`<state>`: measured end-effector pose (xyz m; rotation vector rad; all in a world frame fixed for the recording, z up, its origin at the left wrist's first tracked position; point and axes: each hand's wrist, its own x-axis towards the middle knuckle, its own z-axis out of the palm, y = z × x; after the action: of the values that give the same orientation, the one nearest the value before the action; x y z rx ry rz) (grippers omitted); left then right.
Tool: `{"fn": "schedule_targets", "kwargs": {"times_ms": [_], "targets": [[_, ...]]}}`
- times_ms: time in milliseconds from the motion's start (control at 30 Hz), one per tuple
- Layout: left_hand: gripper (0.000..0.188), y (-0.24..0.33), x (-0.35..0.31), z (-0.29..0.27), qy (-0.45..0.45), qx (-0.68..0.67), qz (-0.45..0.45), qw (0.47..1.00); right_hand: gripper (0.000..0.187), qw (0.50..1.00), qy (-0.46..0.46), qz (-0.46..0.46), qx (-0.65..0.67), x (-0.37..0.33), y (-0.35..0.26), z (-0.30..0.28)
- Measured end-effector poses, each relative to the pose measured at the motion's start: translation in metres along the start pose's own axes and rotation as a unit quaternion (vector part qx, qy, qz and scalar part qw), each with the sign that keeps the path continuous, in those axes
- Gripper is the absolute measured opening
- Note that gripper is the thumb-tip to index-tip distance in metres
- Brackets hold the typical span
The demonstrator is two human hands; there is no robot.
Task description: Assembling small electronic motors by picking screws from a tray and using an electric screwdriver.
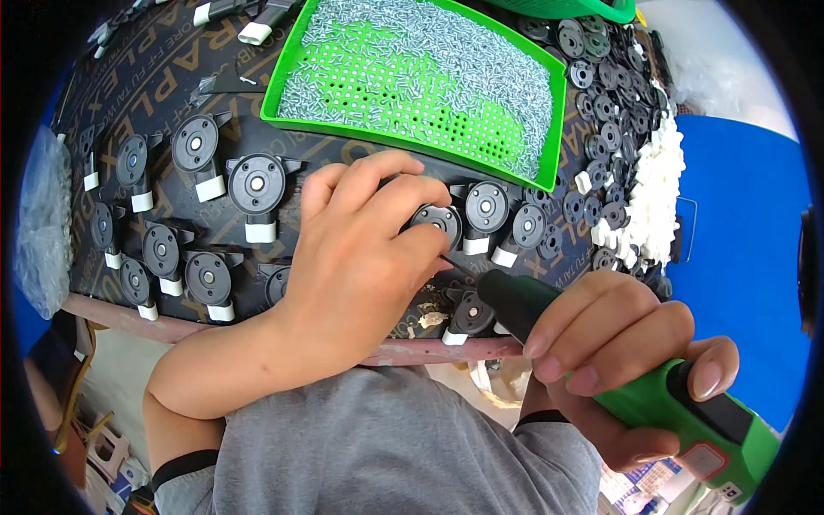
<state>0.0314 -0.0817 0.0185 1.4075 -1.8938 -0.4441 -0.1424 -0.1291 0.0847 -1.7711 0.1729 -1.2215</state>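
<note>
My left hand [360, 249] curls over a black round part [437, 220] on the counter [206, 232], presumably to steady it, though I cannot tell what it pinches underneath, while my right hand [627, 343] wraps round the green-and-black driver [642, 396], aimed toward my left hand. The green tray [360, 133] of silver fasteners [489, 69] sits just beyond, likely for easy reach; the driver bears a red-edged label [703, 460], and tan lettering [356, 150] runs across the counter
</note>
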Motion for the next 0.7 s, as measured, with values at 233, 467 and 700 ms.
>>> {"fn": "schedule_targets", "kwargs": {"times_ms": [233, 467, 700], "targets": [[0.022, 0.0006, -0.0002, 0.0042, -0.002, 0.006, 0.008, 1.0, 0.052, 1.0, -0.009, -0.009, -0.008, -0.0014, 0.0007, 0.0003], [0.022, 0.0009, -0.0013, 0.005, 0.003, 0.014, 0.013, 1.0, 0.052, 1.0, -0.016, -0.014, -0.012, -0.0027, -0.0005, -0.0005], [0.023, -0.0009, -0.0026, 0.0036, -0.001, 0.015, 0.016, 1.0, 0.053, 1.0, -0.024, 0.004, -0.02, -0.0028, -0.002, 0.0005]]}}
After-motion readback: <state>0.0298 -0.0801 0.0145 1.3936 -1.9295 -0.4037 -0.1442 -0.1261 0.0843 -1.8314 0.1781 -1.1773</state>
